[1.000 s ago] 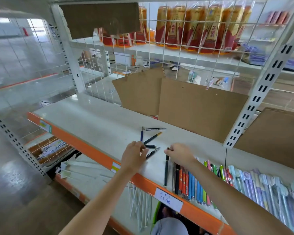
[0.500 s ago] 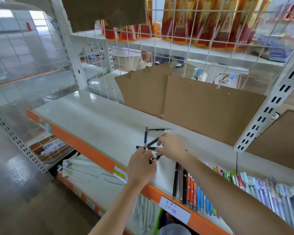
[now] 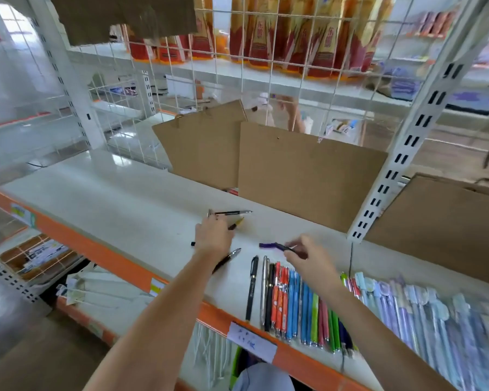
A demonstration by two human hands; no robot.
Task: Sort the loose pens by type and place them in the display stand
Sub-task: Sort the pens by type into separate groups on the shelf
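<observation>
The right hand (image 3: 308, 256) pinches a purple pen (image 3: 271, 245) by one end, carrying it just above the shelf (image 3: 110, 193) at about 12 o'clock from the sorted row of pens (image 3: 291, 300). The left hand (image 3: 213, 235) is curled over the loose pens (image 3: 233, 213) at 10 o'clock from that row; a dark tip pokes out at its 8 o'clock side, though whether the fingers really clamp it I cannot tell. Another black pen (image 3: 227, 259) lies partly under the left forearm.

The risk as I read it: that end-pinch is thin, so the purple pen could swing and drop crooked, scattering the neat row. The forearm could also sweep the black pen off the orange shelf edge (image 3: 110, 258).

Against half a second ago, the hands have split apart: the right has pulled back toward the row with a pen, and the left has reached further up among the loose ones.
</observation>
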